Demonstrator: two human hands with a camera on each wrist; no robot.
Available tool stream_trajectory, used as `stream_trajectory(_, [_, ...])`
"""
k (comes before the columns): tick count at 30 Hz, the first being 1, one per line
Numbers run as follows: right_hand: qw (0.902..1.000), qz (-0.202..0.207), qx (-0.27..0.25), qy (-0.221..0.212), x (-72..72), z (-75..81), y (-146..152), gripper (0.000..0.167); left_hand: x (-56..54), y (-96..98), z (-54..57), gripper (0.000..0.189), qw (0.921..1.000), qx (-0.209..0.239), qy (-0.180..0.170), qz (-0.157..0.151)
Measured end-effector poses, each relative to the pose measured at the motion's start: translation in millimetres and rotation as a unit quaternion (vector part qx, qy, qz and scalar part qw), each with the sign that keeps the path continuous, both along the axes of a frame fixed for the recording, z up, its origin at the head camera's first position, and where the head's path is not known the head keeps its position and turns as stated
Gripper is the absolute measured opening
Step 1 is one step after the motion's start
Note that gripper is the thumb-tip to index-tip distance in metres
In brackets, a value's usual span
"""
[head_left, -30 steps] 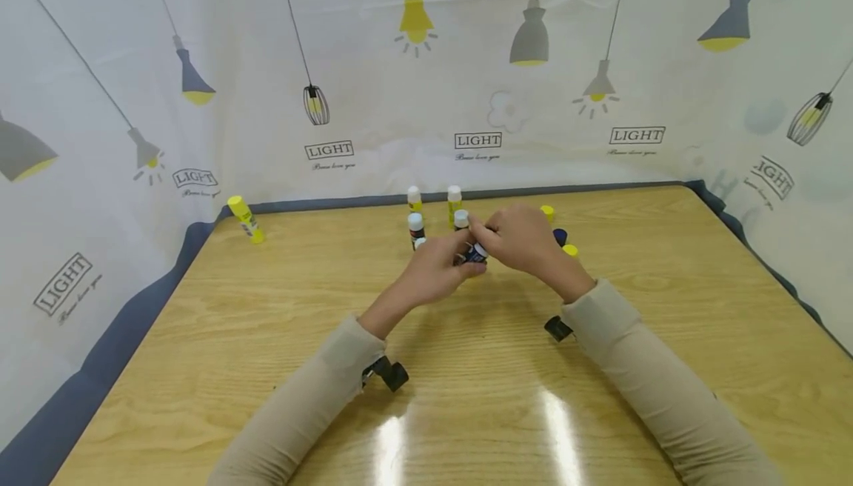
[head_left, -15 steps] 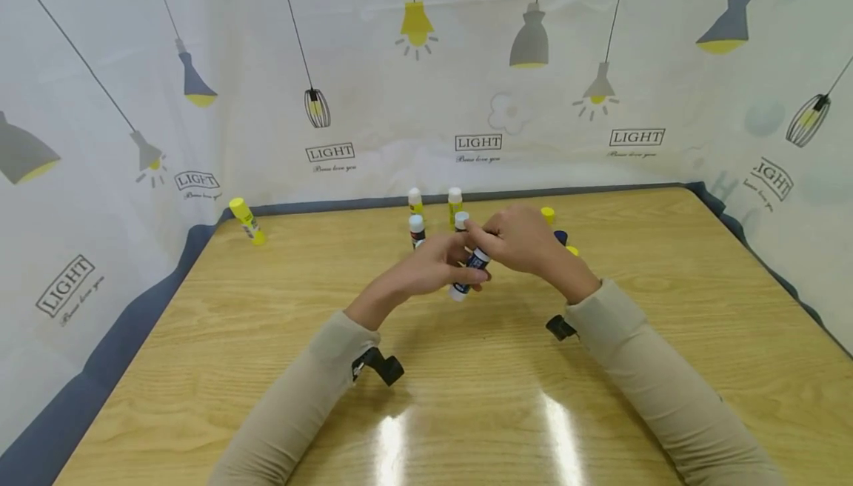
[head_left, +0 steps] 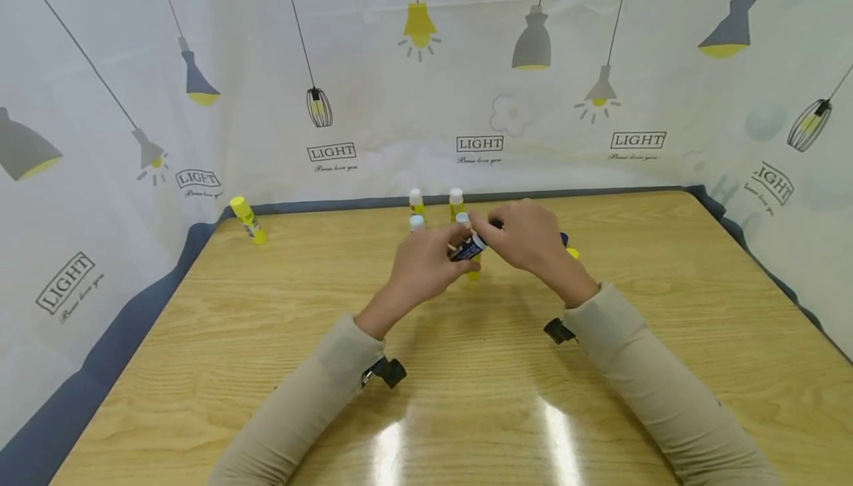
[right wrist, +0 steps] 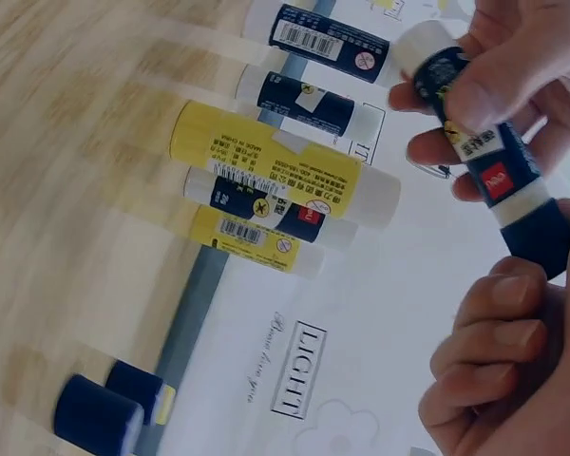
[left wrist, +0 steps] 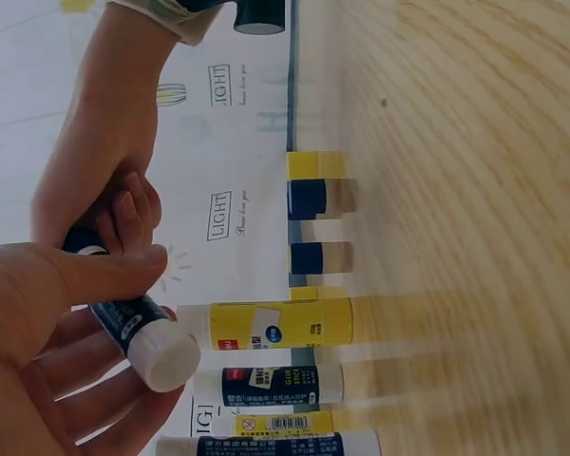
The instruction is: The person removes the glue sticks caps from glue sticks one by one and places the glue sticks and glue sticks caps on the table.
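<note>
A navy glue stick [right wrist: 494, 157] with a white base is held between my two hands, above the table. My left hand [head_left: 426, 260] grips its body, thumb on one side and fingers on the other. At its upper end, my right hand [head_left: 528, 238] pinches the dark blue cap [right wrist: 537, 237], with the other fingers curled. In the right wrist view a white band shows between cap and label. Just beyond the hands stand several uncapped-looking glue sticks with white tops, among them a yellow glue stick [left wrist: 282, 323] and a navy glue stick [left wrist: 271, 386].
Loose dark blue caps [right wrist: 100, 418] and a yellow cap [left wrist: 315, 165] stand on the table right of the sticks, partly behind my right hand. A yellow-capped glue stick [head_left: 248, 221] stands at the far left. A printed curtain [head_left: 373, 101] borders the table's back edge.
The held glue stick tilted more upright half a second ago, showing its white base, and now lies flatter again. My left hand has turned with it; the right hand stays at the cap.
</note>
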State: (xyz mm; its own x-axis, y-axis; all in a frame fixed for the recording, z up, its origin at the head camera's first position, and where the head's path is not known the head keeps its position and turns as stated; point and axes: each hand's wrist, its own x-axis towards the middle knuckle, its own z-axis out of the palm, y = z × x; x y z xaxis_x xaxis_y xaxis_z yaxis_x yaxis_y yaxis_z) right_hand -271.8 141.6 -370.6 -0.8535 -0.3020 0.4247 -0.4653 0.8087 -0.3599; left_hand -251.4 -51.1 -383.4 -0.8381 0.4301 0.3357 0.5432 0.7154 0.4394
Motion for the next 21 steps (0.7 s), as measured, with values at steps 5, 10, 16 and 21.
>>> stream_trajectory(5, [0.9997,-0.011,0.010,-0.019,0.7,1.5,1.0,0.064,-1.3,1.6,-1.8,0.032,0.9992,-0.001,0.038,-0.011])
stream_trajectory(10, [0.9999,0.000,0.013,0.000,0.6,1.1,0.8,0.065,-2.9,1.1,-2.5,0.023,0.9986,0.004,0.024,-0.047])
stream_trajectory(16, [0.9993,0.029,0.018,0.017,-1.1,-0.1,-0.1,0.065,-6.7,-2.0,-0.4,0.023,0.9829,0.069,-0.130,-0.110])
stream_trajectory(21, [0.9971,0.072,0.019,0.020,-2.6,-1.5,0.1,0.065,-11.9,-7.6,2.1,0.023,0.9419,0.107,-0.268,-0.172])
